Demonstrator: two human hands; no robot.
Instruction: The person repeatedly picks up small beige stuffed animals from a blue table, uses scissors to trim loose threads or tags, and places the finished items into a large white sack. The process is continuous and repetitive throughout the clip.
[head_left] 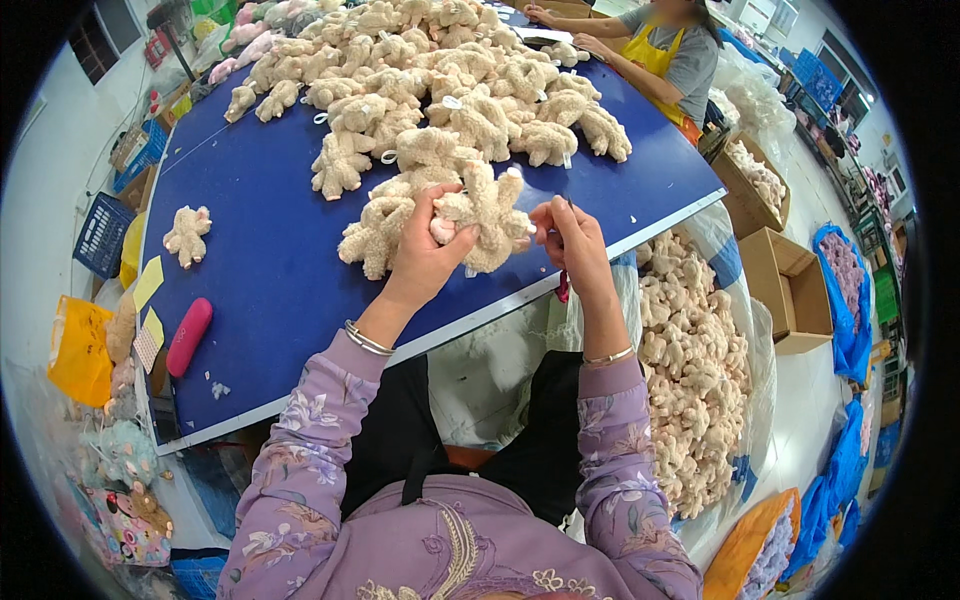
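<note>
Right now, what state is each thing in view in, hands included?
Left hand: closed around the cream fluffy plush toy.
Right hand: curled around a slim, mostly hidden red-ended object.
Cream fluffy plush toy: held above the blue tabletop.
Cream plush pile: heaped loosely.
Pink oblong case: looks shut, lying flat.
Brown cardboard box: open-topped.
Clear plastic sack: open, filled with cream plush pieces.

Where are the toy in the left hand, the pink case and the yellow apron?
Toy (487, 212): head view, on the plush body.
Pink case (190, 337): head view, on the middle of its upper face.
Yellow apron (655, 58): head view, on its front.
</note>
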